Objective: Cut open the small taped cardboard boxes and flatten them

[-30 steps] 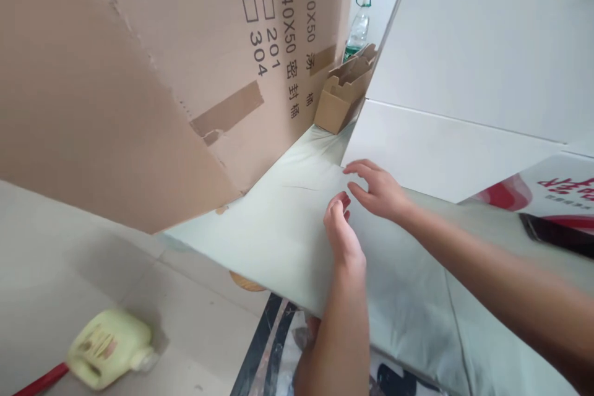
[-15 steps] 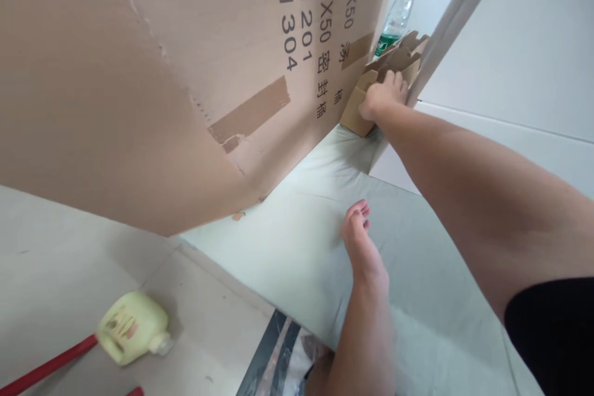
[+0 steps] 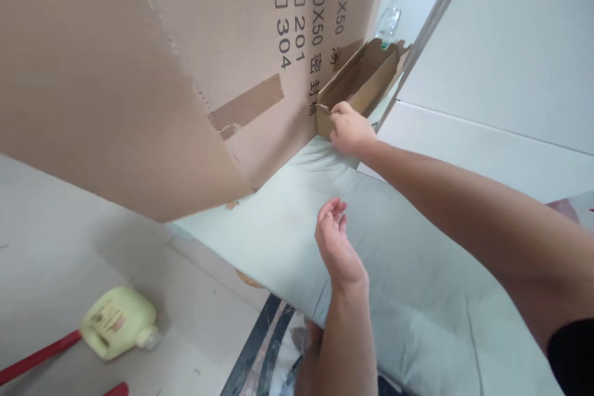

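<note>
My right hand (image 3: 351,129) grips the near end of a long, narrow, open-topped cardboard box (image 3: 381,83), its fingers curled over the edge. This small box lies between a tall cardboard carton (image 3: 241,31) with printed lettering and a white panel on the right. My left hand (image 3: 335,238) is raised over the pale green sheet (image 3: 278,235), fingers loosely bent and apart, with nothing in it. A clear plastic bottle (image 3: 390,20) with a green handle stands behind the small box, its lower part hidden.
A pale yellow jug (image 3: 119,323) lies on the tiled floor (image 3: 195,297) at lower left, beside a red bar (image 3: 41,356). The white panel (image 3: 520,43) bounds the right side. Dark-striped material (image 3: 253,343) shows at the bottom.
My right hand has shifted from inside the small box's area to its near end, and the box has come nearer, showing its open inside. The left hand stays empty over the sheet.
</note>
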Motion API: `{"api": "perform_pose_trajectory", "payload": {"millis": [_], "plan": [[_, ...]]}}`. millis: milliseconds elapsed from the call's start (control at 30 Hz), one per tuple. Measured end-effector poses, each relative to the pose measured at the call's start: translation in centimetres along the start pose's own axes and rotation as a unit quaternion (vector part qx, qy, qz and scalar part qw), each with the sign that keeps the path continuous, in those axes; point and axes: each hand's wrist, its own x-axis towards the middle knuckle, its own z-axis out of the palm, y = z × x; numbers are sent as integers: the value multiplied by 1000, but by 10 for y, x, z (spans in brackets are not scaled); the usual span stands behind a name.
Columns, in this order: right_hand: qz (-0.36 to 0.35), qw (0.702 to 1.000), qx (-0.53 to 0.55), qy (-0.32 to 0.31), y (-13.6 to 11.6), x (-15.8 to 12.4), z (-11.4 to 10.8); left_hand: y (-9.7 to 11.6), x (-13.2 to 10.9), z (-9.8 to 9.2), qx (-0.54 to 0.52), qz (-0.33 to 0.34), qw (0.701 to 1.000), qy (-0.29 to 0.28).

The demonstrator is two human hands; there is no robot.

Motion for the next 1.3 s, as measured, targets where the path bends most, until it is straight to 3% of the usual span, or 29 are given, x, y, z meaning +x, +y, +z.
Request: {"api": "perform_pose_trajectory", "payload": {"millis": [100,233,333,467,533,600,700,767,900,1000,1167,1300], "plan": [[-63,998,7,-14,-15,-41,-11,6,-8,-3,8,73,997,34],[-122,992,9,-20,-20,-106,-39,15,-29,-5,49,221,972,69],[-147,989,-19,-25,-10,-164,-68,23,-48,-8,71,335,938,58],[-125,991,-22,30,26,-255,-110,28,-58,-5,170,435,883,37],[-85,993,2,82,52,-306,-130,20,-54,3,233,437,868,26],[-27,984,38,171,76,-358,-148,3,-48,15,259,415,872,9],[27,951,91,295,105,-425,-171,-36,-46,37,294,368,881,-34],[54,934,96,341,118,-456,-185,-65,-52,50,303,331,889,-87],[29,934,78,347,141,-486,-207,-113,-70,67,261,294,892,-224],[8,931,89,354,158,-495,-212,-132,-78,76,233,287,882,-292],[31,926,139,349,171,-506,-204,-145,-83,85,206,265,877,-343],[37,927,149,342,169,-509,-203,-137,-89,91,226,266,857,-379]]}}
